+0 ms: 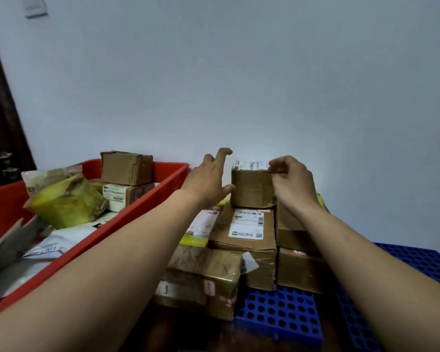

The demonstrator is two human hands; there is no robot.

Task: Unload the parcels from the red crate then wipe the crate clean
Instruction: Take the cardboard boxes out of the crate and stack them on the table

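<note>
Unloading part done. Your right grip [290, 182] pinches a small box [252, 190] atop the right stack [249, 232]; left grip [210, 179] released. Red crate [142, 209], left, holds parcels [126, 168]; wiping outstanding.

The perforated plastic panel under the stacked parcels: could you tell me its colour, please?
The panel is blue; the head view shows it.

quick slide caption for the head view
Right hand grips a small box atop the parcel stack on a blue pallet, left hand open beside it; red crate holds more parcels.
</note>
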